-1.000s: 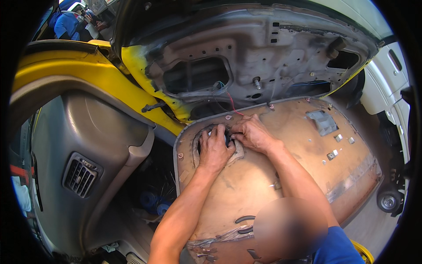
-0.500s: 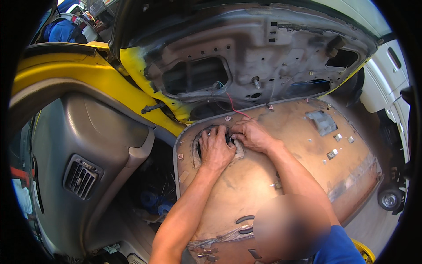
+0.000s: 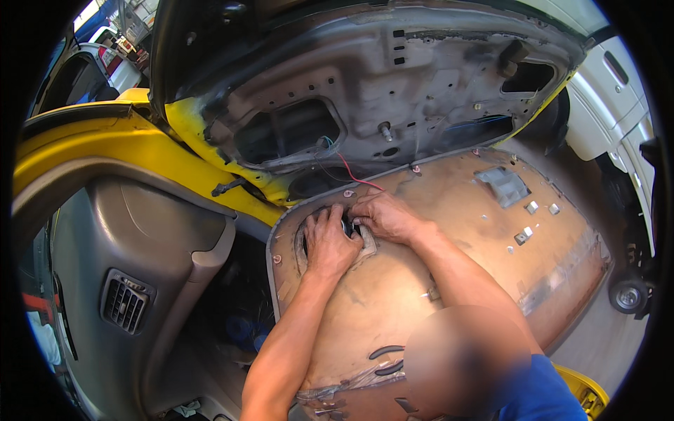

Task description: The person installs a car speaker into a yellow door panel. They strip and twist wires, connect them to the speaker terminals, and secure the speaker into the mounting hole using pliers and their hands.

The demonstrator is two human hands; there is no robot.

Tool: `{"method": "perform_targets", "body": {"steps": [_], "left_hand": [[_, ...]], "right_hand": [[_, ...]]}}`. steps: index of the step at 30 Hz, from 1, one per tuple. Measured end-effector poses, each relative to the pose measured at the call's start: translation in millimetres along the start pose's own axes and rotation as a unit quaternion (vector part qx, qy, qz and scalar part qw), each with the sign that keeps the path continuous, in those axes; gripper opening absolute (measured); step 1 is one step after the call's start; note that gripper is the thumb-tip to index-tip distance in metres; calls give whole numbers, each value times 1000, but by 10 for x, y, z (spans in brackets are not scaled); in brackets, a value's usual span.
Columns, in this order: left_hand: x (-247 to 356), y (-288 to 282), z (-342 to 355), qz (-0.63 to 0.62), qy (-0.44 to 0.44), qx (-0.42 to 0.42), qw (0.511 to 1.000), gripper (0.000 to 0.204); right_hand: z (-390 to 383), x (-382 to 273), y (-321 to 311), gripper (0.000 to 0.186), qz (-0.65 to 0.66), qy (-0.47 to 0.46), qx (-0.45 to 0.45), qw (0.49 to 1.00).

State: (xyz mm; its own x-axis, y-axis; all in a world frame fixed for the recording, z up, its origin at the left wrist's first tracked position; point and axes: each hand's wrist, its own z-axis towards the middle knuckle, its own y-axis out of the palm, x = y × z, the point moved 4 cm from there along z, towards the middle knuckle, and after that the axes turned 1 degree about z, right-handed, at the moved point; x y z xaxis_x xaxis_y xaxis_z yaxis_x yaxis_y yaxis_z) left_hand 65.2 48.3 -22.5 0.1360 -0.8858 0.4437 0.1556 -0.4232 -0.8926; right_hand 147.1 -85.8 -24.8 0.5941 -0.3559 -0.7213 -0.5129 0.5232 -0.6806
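Note:
A brown door trim panel lies back side up in front of me, below the bare metal inner door. My left hand bends over the round opening near the panel's far left corner, its fingertips reaching down into it and its thumb at the right rim. Close against it, my right hand has its fingers pinched together at the same opening. A small dark part shows between the hands; its kind is hidden. A red wire runs from the door to behind my right fingers.
A grey dashboard with an air vent stands at the left, beside the yellow door frame. Metal clips and a grey patch sit on the panel's right half. A white vehicle stands at the far right.
The whole view has shifted, so the door, panel and hands sit slightly further left. Both hands stay at the opening, with only small finger movement. A blue-clad figure at the upper left has mostly left view.

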Motion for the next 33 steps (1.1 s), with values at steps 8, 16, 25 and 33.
{"method": "perform_targets", "body": {"steps": [8, 16, 25, 33], "left_hand": [[-20, 4, -18, -5, 38, 34, 999, 46], [-58, 8, -44, -58, 60, 28, 996, 51], [-85, 26, -57, -47, 60, 50, 996, 55], [-61, 6, -43, -52, 68, 43, 995, 56]], "right_hand": [[-2, 6, -7, 15, -21, -7, -6, 1000], [-19, 29, 8, 12, -13, -4, 16, 1000], [-3, -24, -12, 11, -19, -31, 20, 999], [-8, -60, -5, 12, -27, -48, 39, 998]]}}
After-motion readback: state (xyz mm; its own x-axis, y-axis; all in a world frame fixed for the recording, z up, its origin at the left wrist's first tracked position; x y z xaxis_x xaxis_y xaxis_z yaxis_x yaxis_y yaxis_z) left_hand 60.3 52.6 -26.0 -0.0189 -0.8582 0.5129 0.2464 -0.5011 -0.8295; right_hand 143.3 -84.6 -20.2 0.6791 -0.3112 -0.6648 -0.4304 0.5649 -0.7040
